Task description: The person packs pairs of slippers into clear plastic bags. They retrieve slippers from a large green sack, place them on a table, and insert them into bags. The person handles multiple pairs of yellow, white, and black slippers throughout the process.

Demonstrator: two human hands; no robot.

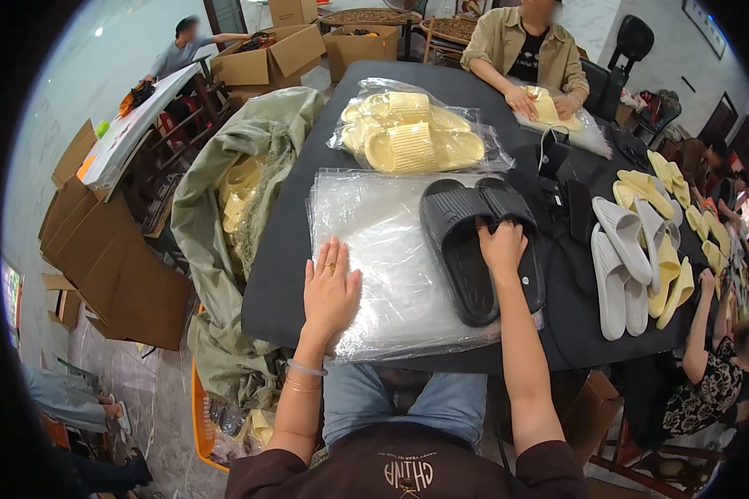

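My left hand (331,287) lies flat, fingers stretched out, on a stack of clear plastic bags (374,220) at the table's front edge. A pair of black slides (468,279) rests side by side on the right part of that stack, toes pointing away from me. My right hand (503,249) reaches in between them, its fingers closed on the inner edges near the straps; the fingertips are partly hidden. Beyond the stack, pale yellow slides (404,145) lie piled in clear bags.
Loose grey slides (612,279) and yellow slides (674,291) lie along the right side of the dark-covered table (279,274). Across it, a co-worker (528,50) handles a yellow slide on bags. A green sack (212,191) of yellow slides and cardboard boxes (112,249) stand left.
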